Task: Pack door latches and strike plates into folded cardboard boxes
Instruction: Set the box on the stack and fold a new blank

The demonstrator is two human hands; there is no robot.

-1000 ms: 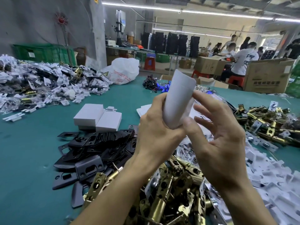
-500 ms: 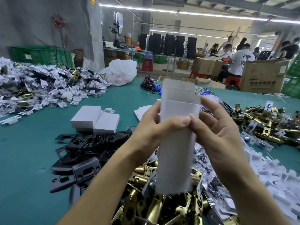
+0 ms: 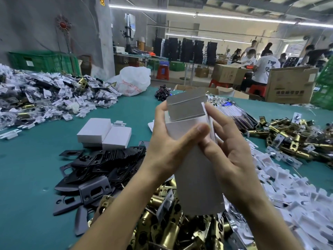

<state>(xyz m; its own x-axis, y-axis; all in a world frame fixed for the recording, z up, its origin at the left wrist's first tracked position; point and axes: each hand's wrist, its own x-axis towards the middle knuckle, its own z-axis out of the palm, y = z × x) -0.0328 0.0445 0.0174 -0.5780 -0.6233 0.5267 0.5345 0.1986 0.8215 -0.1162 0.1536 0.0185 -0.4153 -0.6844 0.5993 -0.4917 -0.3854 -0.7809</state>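
Holding a white cardboard box (image 3: 196, 177) upright and half folded, raised above the teal table (image 3: 27, 177) and touching nothing but the 2 hands. Gripping its upper left side with the left hand (image 3: 167, 147): thumb (image 3: 201, 129) pressing across the front panel, fingers wrapping round the far left edge. Pinching the thin side flap along the right edge with the right hand (image 3: 232, 159), fingers curling in toward the palm. Showing a shaded top flap (image 3: 187, 109), creased and leaning over at the upper end of the box.

Hovering directly over a heap of brass door latches (image 3: 162, 222) at the near edge of the table. Lying just left of that heap and touching it, a spill of black strike plates (image 3: 100, 163). Sitting beyond the plates, 2 closed white boxes (image 3: 104, 134), side by side and touching. Spreading along the right side, a drift of flat white box blanks (image 3: 288, 195), with a second latch pile (image 3: 297, 138) beyond it. Covering the far left of the table, a large mound of bagged parts (image 3: 45, 98), with a white plastic sack (image 3: 135, 80) at its far end and a green crate (image 3: 41, 61) behind. Standing past the table on the right, brown cartons (image 3: 292, 85), with several people (image 3: 264, 67) sitting and working near them.
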